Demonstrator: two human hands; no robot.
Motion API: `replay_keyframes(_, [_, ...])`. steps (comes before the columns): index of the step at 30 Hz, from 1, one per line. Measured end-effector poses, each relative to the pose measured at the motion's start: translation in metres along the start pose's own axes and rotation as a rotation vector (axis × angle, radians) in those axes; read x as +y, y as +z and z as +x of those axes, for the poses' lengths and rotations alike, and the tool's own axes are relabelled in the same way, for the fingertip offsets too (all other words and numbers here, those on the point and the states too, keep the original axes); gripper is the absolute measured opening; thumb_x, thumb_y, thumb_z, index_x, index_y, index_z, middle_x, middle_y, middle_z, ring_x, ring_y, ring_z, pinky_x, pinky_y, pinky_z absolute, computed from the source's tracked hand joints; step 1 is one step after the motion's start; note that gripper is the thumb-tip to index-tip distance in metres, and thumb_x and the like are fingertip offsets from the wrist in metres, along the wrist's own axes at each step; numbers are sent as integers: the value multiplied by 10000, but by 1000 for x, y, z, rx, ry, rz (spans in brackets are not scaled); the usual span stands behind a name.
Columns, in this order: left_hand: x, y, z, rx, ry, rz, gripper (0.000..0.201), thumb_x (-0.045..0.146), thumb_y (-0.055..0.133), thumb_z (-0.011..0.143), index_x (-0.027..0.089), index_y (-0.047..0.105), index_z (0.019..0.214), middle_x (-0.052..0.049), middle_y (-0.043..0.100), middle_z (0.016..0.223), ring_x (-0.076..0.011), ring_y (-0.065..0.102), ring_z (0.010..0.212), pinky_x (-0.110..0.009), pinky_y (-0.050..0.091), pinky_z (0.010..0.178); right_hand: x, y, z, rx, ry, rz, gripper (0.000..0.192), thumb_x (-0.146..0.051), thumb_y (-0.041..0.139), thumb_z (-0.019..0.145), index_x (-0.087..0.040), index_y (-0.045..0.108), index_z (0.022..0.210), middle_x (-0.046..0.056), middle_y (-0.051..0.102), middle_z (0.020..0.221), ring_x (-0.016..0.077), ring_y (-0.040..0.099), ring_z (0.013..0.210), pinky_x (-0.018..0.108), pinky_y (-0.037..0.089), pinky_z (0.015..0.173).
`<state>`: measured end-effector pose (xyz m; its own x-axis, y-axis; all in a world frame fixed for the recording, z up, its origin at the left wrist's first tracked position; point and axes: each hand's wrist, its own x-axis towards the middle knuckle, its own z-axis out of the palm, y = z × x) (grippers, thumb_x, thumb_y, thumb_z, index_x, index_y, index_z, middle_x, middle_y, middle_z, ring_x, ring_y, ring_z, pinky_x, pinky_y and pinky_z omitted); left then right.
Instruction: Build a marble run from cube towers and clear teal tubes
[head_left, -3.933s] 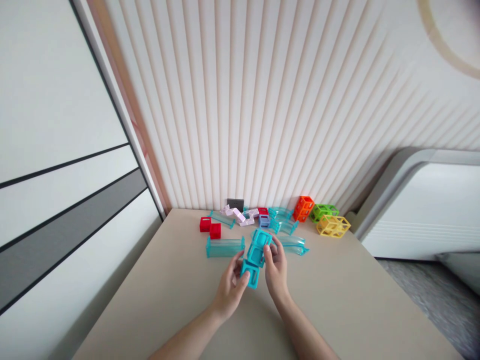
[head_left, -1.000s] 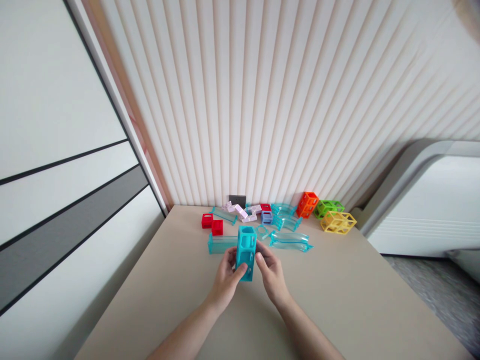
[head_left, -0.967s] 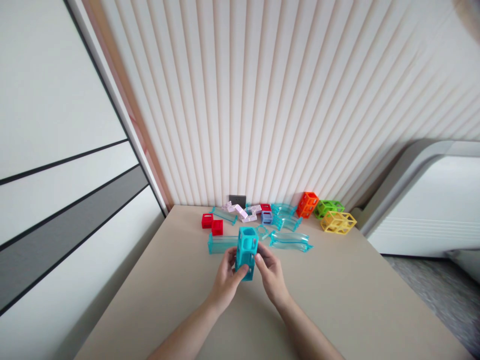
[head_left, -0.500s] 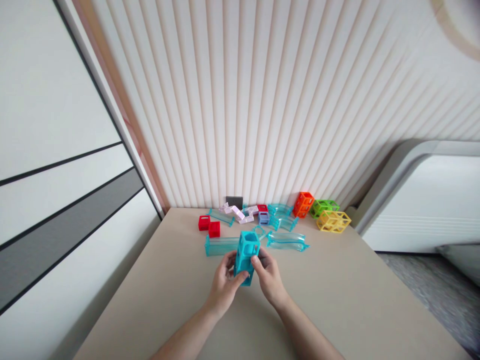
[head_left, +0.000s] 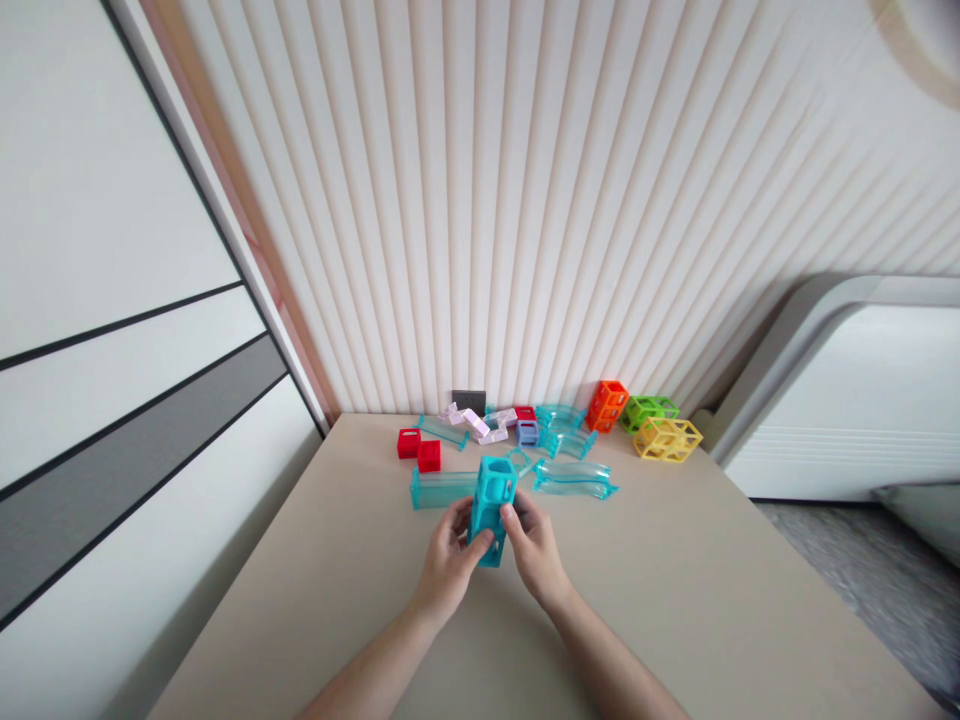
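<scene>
A tall turquoise block with window-like openings [head_left: 491,500] stands nearly upright between my two hands, slightly tilted. My left hand [head_left: 448,562] grips its left side, the thumb pressed across the lower front. From the right, my right hand [head_left: 535,545] clasps it, with the thumb on the front edge and the fingers hidden behind. Just behind the block lies a clear turquoise straight track piece [head_left: 442,489]. Clear turquoise wavy track pieces [head_left: 574,480] rest to its right.
Two red cubes [head_left: 418,450] sit at the back left. Lilac zigzag pieces [head_left: 491,428], a small blue cube [head_left: 527,433] and curved clear pieces [head_left: 566,430] lie near the wall. Orange [head_left: 607,406], green [head_left: 646,410] and yellow [head_left: 666,439] frame blocks stand at the back right of the table [head_left: 637,580].
The turquoise block leans slightly more to the left in my hands, which keep their hold on it. The other pieces stay where they were.
</scene>
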<state>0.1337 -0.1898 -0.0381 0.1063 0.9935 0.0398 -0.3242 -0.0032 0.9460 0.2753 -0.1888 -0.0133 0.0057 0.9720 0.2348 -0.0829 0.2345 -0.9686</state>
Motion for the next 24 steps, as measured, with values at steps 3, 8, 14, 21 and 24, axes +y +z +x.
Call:
replay_keyframes(3, [2, 1, 0, 20, -5, -34, 608, 498, 789, 789, 209, 600, 1289, -115, 760, 1102, -294, 719, 1034, -377, 577, 875, -1, 1, -1, -15, 10, -32, 539, -532, 608, 941, -228, 614, 1387, 87, 705, 1285, 300, 668, 1132, 447, 528, 997])
replay_keyframes(8, [4, -1, -7, 8, 58, 66, 707, 545, 691, 865, 270, 470, 1477, -118, 661, 1358, -307, 626, 1254, -422, 507, 1055, 6, 3, -5, 8, 4, -71, 543, -512, 624, 940, -253, 594, 1416, 74, 672, 1349, 299, 640, 1199, 470, 490, 1059])
replay_keyframes(14, [0, -4, -7, 19, 95, 203, 570, 578, 575, 928, 256, 586, 1399, -83, 528, 1522, -285, 406, 1464, -410, 306, 1221, 16, 5, -5, 22, -15, -111, 498, -520, 607, 946, -239, 656, 1354, 78, 727, 1243, 283, 689, 1066, 450, 515, 1023])
replay_keyframes(21, [-1, -4, -5, 44, 79, 173, 565, 590, 599, 904, 258, 625, 1361, -78, 589, 1465, -303, 448, 1435, -431, 321, 1210, 14, 7, -5, 42, -27, -142, 490, -522, 602, 945, -220, 682, 1322, 70, 751, 1174, 273, 698, 988, 412, 548, 965])
replay_keyframes(24, [1, -6, -4, 40, 79, 181, 570, 606, 589, 904, 256, 633, 1352, -79, 597, 1457, -297, 447, 1437, -418, 314, 1214, 14, 8, -6, 34, -23, -146, 484, -511, 588, 956, -222, 672, 1335, 71, 743, 1200, 285, 686, 1044, 422, 543, 973])
